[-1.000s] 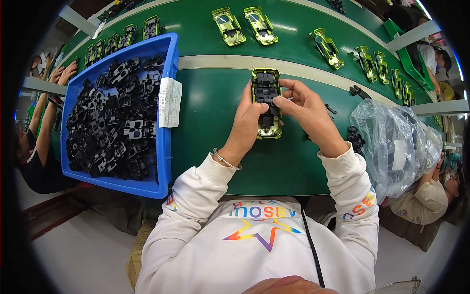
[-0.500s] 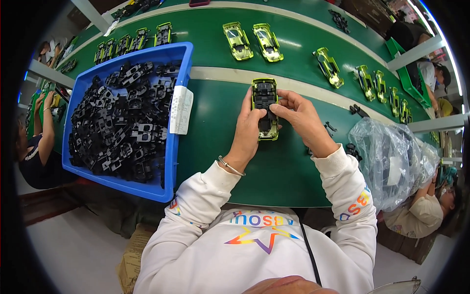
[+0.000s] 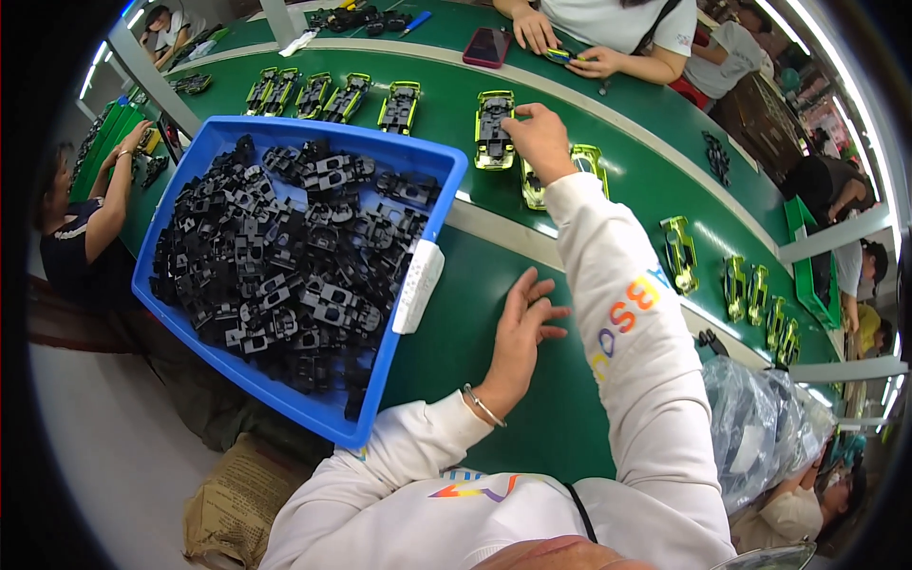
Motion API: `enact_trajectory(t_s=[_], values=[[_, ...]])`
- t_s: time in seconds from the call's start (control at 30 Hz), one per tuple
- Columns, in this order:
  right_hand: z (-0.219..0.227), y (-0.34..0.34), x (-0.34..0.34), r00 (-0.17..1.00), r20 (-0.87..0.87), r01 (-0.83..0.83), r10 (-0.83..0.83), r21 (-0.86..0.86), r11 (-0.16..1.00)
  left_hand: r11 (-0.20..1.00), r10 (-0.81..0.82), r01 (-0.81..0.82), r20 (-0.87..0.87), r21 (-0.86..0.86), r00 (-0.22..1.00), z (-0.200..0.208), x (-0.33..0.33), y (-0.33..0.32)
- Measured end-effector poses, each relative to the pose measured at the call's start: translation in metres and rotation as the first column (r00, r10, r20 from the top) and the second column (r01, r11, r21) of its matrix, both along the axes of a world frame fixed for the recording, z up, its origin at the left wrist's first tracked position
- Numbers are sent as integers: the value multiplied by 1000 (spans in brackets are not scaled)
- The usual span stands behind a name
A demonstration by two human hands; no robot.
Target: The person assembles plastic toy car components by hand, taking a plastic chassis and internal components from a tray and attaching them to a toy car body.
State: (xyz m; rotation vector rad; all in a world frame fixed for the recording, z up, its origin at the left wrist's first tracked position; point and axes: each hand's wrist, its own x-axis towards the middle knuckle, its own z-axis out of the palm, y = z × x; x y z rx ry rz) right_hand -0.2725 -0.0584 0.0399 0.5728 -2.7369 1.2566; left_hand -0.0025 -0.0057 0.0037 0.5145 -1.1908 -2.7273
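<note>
Out over the far green strip, my right hand (image 3: 540, 139) pinches the right edge of a toy car (image 3: 494, 131). The car lies underside up, a black chassis inside a yellow-green shell. Just below my right wrist are a yellow-green car shell (image 3: 532, 186) and another shell (image 3: 591, 163), both partly hidden by my arm. My left hand (image 3: 518, 332) hangs over the near green tabletop, fingers spread, holding nothing. Left of it stands a blue bin (image 3: 380, 380) heaped with black and grey chassis parts (image 3: 275, 237).
Several toy cars (image 3: 399, 106) with black chassis line the strip behind the bin. More yellow-green shells (image 3: 679, 255) run down the right. A clear plastic bag (image 3: 746, 427) sits at the right edge. A co-worker's hands (image 3: 594, 63) hold a small part across the table, near a phone (image 3: 486, 46).
My right hand has carried the toy car from in front of me to the far strip. My left hand has let go of it and dropped back. The view has shifted left.
</note>
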Motion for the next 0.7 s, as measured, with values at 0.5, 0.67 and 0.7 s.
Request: enact_trajectory(t_s=[0.5,0.67,0.7], values=[[-10,24,-40,969,-109,-139,223,508,850,998,-10,10,-5,-69,1000,5,2,-7],[-31,70,-54,953,-145,-239,268,187,953,999,-5,3,-63,-37,998,-6,-3,0],[-21,70,-45,957,-129,-234,259,177,956,999,8,-11,-61,-50,998,-3,-2,-4]])
